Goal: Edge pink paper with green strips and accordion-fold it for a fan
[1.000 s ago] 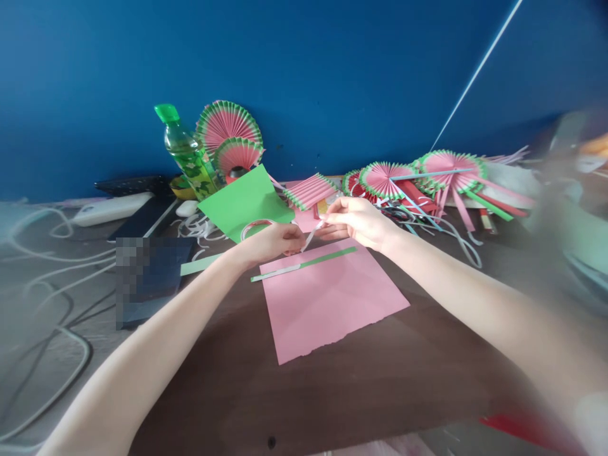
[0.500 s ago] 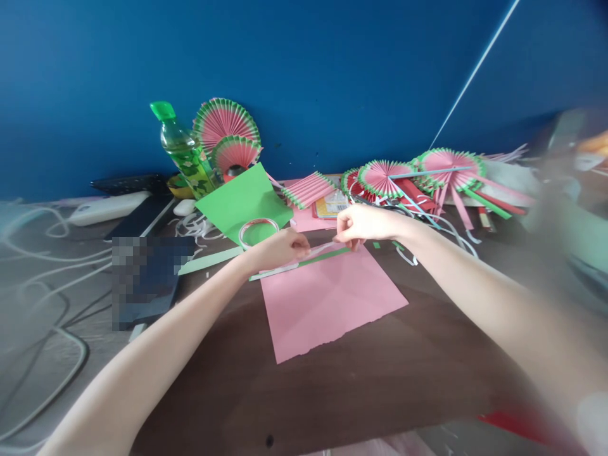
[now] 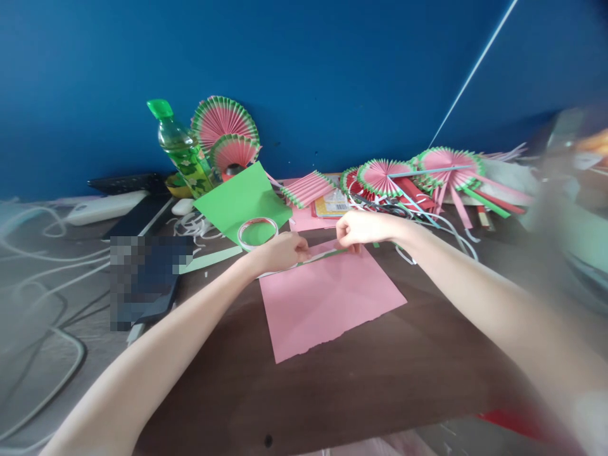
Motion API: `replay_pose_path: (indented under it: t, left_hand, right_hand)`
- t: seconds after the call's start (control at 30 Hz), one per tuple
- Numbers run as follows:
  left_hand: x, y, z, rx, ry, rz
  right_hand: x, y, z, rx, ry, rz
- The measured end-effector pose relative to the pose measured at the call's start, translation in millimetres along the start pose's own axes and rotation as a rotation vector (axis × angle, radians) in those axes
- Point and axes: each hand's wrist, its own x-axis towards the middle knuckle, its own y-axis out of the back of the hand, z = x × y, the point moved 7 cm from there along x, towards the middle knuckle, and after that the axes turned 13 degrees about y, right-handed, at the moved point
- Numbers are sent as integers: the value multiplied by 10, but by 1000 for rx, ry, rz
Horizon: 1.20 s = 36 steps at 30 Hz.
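Note:
A sheet of pink paper (image 3: 327,304) with one torn edge lies on the dark table. Along its far edge runs a narrow green paper strip (image 3: 338,252), with a white strip of tape (image 3: 317,256) lying low over it. My left hand (image 3: 285,250) is closed, its fingertips pinching the tape near the sheet's far left corner. Toward the far right corner, my right hand (image 3: 357,229) pinches the tape's other end, its fingertips mostly hidden. Just behind my left hand, a tape roll (image 3: 240,235) rests on a green sheet (image 3: 237,201).
Pleated pink-and-green paper fans (image 3: 223,123) lean on the blue wall, and more fans (image 3: 384,176) lie at the back right. A green-capped bottle (image 3: 183,152) stands back left. White cables (image 3: 71,266), a dark device (image 3: 152,285) and a pale green strip (image 3: 213,258) lie to the left.
Both hands have lowered the tape slightly, and it now sits closer along the green strip. My right hand has turned a little, with its fingertips nearer the paper.

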Motion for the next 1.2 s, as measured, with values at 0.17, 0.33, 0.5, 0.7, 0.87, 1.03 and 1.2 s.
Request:
replay_pose_path:
  t: [0.17,0.33,0.5,0.7,0.87,1.03,1.2]
  left_hand:
    - [-11,11,18,6,24,-1]
    - [3,39,14,-38,7,17]
    - [23,31,35,-51,-8,30]
    - [27,20,89,-18,11,59]
    - [23,16,121,25,20,69]
    - [9,26,147,15,30,84]
    - [21,12,133,35,62,79]
  right_hand:
    - [10,-28,9,65,4,-27]
    - [-32,41,-27,27,-17,-1]
    - [-56,85,-27,12,-37,-8]
    - [-58,81,12,18,-68,-22]
    - [-47,66,31,17,-61,-31]
    - [-23,55,64,-29,-51,-46]
    - [1,35,113,-53,-57,-93]
